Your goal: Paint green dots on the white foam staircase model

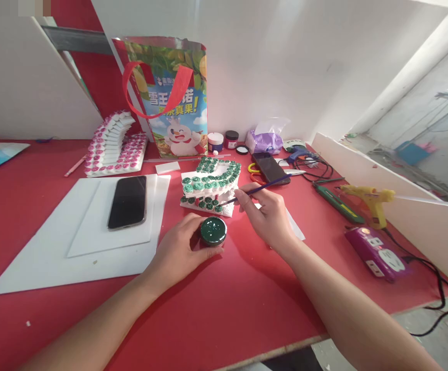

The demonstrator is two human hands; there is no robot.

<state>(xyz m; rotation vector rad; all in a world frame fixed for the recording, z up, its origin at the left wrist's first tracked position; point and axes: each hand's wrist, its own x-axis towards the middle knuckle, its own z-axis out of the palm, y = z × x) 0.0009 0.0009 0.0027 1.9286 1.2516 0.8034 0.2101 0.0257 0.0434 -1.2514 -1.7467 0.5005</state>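
My left hand (185, 242) wraps round a small open jar of dark green paint (213, 231) close to the table top. In my right hand (264, 214) a thin paintbrush (263, 187) with a dark handle is pinched. Its tip points at the lower tier of a white foam model (193, 191), just behind the jar; I cannot tell if it touches. Rows of small rounded swirls cover the model, most of them green. A few at the lower right, beside my right fingers, are still white. My right hand partly hides that side.
A phone (128, 202) lies on white boards (92, 275) at left, with a pink-dotted model (112, 147) behind. A printed bag (181, 103) stands at the back. Scissors (255, 170), another phone (272, 169), a green cutter (338, 202), a yellow glue gun (374, 203) and a purple power strip (378, 253) lie right.
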